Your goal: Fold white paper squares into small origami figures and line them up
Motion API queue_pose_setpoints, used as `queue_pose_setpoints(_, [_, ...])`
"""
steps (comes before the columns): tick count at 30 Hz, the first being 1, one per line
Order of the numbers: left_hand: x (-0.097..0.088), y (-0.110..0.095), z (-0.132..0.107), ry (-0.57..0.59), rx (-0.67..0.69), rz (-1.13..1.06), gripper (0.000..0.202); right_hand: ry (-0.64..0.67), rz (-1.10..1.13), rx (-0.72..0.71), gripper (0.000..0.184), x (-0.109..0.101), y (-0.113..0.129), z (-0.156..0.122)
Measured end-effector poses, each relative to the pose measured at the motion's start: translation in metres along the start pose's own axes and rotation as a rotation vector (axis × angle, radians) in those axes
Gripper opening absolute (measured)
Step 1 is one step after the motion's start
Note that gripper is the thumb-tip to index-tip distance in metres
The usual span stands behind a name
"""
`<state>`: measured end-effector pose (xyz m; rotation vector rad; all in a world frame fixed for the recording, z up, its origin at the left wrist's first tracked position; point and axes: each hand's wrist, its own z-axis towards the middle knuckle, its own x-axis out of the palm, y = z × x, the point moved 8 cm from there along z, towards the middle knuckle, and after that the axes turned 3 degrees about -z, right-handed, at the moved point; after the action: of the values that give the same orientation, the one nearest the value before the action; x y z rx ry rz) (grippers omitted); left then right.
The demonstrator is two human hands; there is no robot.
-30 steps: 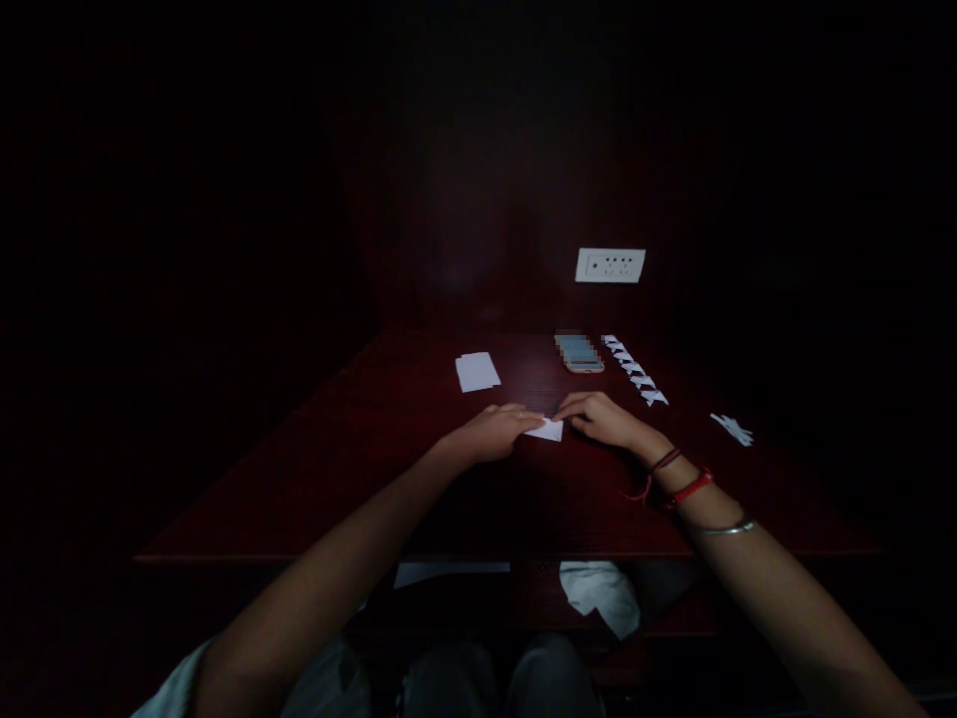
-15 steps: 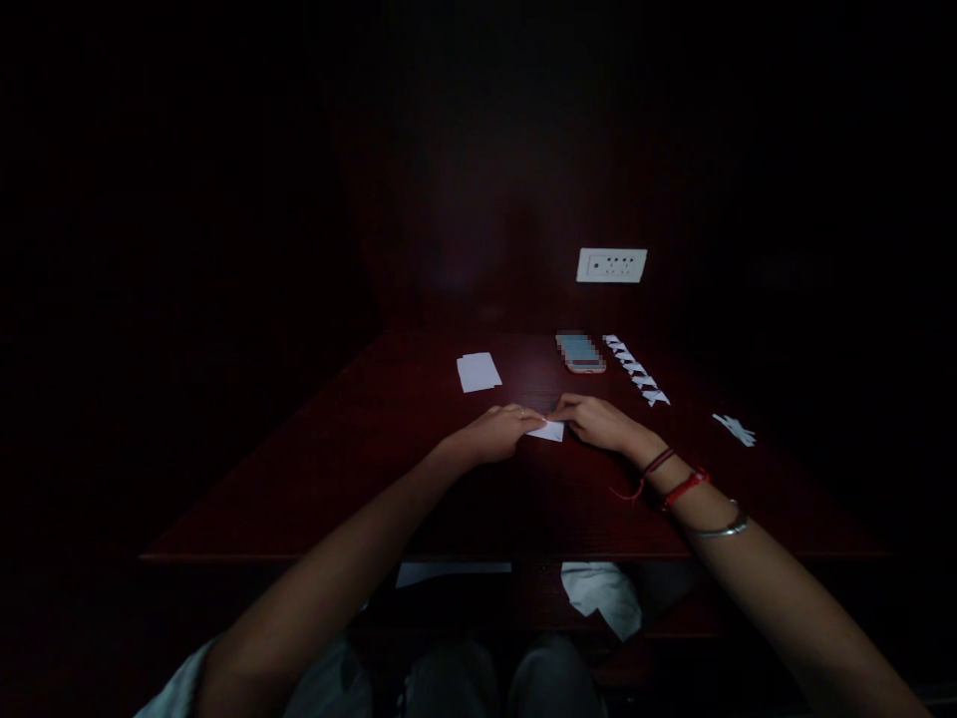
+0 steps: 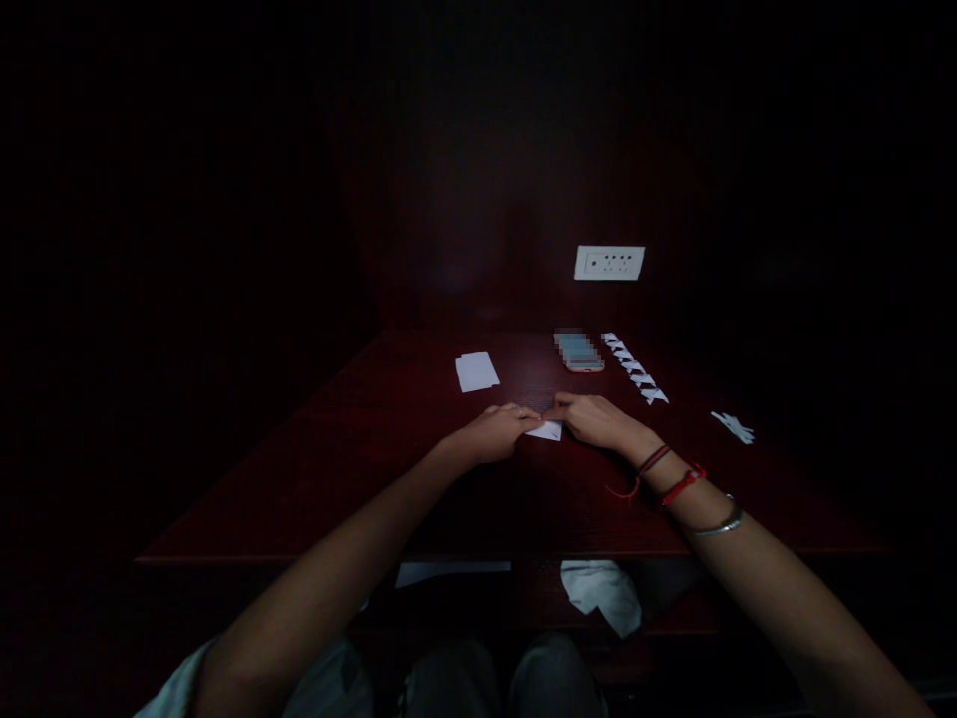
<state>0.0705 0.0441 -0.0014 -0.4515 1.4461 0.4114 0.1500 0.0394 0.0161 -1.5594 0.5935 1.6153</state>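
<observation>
A small folded piece of white paper [image 3: 548, 431] lies on the dark red table, in front of me and a little right of the middle. My left hand [image 3: 499, 431] grips its left side, fingers pressed together with a ring on one of them. From the right, my right hand [image 3: 592, 419] is closed, with its fingertips pressing the paper's upper edge close to the left fingertips. The fingers of both hands cover the far part of the paper. Bracelets circle my right wrist.
Flat white sheets [image 3: 477, 372] lie beyond my left hand. Further back is a phone [image 3: 578, 351], beside a row of folded paper pieces [image 3: 635, 372]. Thin paper strips [image 3: 733, 427] lie at the right. A socket panel [image 3: 609, 263] is on the wall. Crumpled white material [image 3: 602, 593] sits under the table edge [image 3: 478, 558].
Both hands stay on the paper, and the fingertips have hardly moved. The whole view has shifted very slightly.
</observation>
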Motion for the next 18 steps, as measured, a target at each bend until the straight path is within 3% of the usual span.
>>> queue_pose_setpoints(18, [-0.0016,-0.0012,-0.0013,0.01,-0.032,0.01,0.054,0.045,-0.043,0.002,0.038,-0.0029,-0.0017,-0.0015])
